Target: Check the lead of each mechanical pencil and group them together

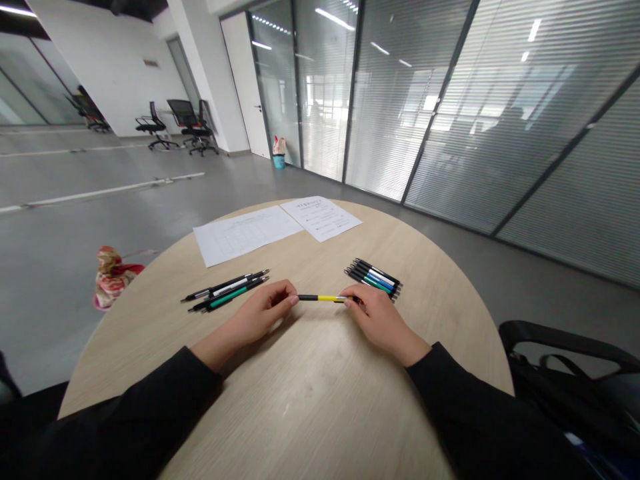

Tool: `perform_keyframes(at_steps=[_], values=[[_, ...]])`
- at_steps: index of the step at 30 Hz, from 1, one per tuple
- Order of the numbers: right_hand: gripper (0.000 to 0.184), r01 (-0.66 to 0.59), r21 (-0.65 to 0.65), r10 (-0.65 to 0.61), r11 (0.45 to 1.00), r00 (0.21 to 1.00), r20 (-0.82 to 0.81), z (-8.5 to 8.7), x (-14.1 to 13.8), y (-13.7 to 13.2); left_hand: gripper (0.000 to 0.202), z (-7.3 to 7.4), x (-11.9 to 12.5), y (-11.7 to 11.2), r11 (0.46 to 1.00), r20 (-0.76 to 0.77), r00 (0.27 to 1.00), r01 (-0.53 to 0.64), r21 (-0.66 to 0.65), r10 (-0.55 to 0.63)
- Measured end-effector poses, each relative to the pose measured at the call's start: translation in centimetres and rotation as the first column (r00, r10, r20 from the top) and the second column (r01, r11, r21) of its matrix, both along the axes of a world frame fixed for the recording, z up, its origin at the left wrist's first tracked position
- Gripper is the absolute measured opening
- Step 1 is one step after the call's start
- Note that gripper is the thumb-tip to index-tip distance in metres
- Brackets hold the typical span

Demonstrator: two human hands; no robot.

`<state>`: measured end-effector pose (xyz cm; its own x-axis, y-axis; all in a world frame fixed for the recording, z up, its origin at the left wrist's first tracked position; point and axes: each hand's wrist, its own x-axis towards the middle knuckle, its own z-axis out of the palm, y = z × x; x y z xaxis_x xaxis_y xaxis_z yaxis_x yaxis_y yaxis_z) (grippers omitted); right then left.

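A yellow pen with black ends [323,298] is held level just above the round wooden table [310,393], between both hands. My left hand [263,313] pinches its left black end with closed fingers. My right hand [377,320] grips its right end, fingers curled. A small group of pens [227,292], black, white and green, lies left of my left hand. Another bundle of several pens [375,278], black, white, blue and green, lies just beyond my right hand.
Two printed paper sheets [247,233] [323,217] lie at the table's far side. A black chair with a bag [570,380] stands at the right. A patterned bundle [111,275] sits on the floor left. Glass partitions run behind; office chairs [187,123] stand far off.
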<state>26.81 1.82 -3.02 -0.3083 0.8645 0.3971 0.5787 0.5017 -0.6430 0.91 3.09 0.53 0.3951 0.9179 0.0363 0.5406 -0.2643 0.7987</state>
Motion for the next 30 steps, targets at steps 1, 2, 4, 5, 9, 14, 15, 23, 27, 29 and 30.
perform_keyframes(at_steps=[1,2,4,5,9,14,15,23,27,29,30], values=[[0.015,0.002,-0.002,-0.002,1.0,1.0,0.002,-0.03,-0.01,0.0,0.028,-0.05,0.02,0.01,1.0,0.012,1.0,-0.001,0.004,0.001],[0.015,0.004,-0.004,-0.004,1.0,1.0,0.005,-0.06,-0.02,0.0,0.027,-0.08,0.04,0.03,1.0,0.023,1.0,-0.004,0.007,0.004],[0.015,0.005,-0.009,-0.005,1.0,1.0,0.012,-0.1,-0.04,0.0,0.027,-0.04,0.07,0.04,1.0,0.038,0.999,-0.013,0.005,0.013],[0.015,0.005,-0.009,-0.005,1.0,1.0,0.015,-0.09,-0.05,-0.01,0.027,0.03,0.09,0.03,1.0,0.037,0.999,-0.016,-0.001,0.016],[0.015,0.006,-0.003,-0.006,1.0,1.0,0.01,0.05,-0.05,-0.04,0.038,0.24,0.18,-0.06,0.999,0.001,1.0,-0.017,-0.04,0.017],[0.015,-0.007,-0.005,0.007,1.0,1.0,0.007,0.11,-0.05,-0.05,0.047,-0.33,0.12,0.08,0.998,-0.017,0.999,-0.037,-0.052,0.036],[0.015,-0.008,-0.003,0.008,1.0,1.0,0.006,0.09,-0.05,-0.04,0.047,-0.39,0.11,0.13,0.998,-0.026,0.999,-0.034,-0.043,0.033],[0.016,-0.008,-0.004,0.008,1.0,1.0,0.003,-0.04,0.03,0.04,0.039,0.25,0.0,0.19,1.0,-0.068,0.998,-0.009,0.011,0.01],[0.015,-0.004,-0.018,0.004,1.0,1.0,0.004,-0.01,0.03,0.01,0.032,-0.1,-0.22,0.34,0.999,-0.043,0.999,-0.011,0.041,0.013],[0.015,-0.006,-0.025,0.007,1.0,1.0,0.005,0.05,0.01,-0.03,0.031,-0.37,-0.32,0.47,0.998,-0.028,1.0,-0.01,0.058,0.012],[0.015,-0.008,-0.028,0.008,1.0,1.0,0.005,0.08,0.0,-0.05,0.03,-0.48,-0.34,0.52,0.998,-0.02,1.0,-0.01,0.064,0.012]])
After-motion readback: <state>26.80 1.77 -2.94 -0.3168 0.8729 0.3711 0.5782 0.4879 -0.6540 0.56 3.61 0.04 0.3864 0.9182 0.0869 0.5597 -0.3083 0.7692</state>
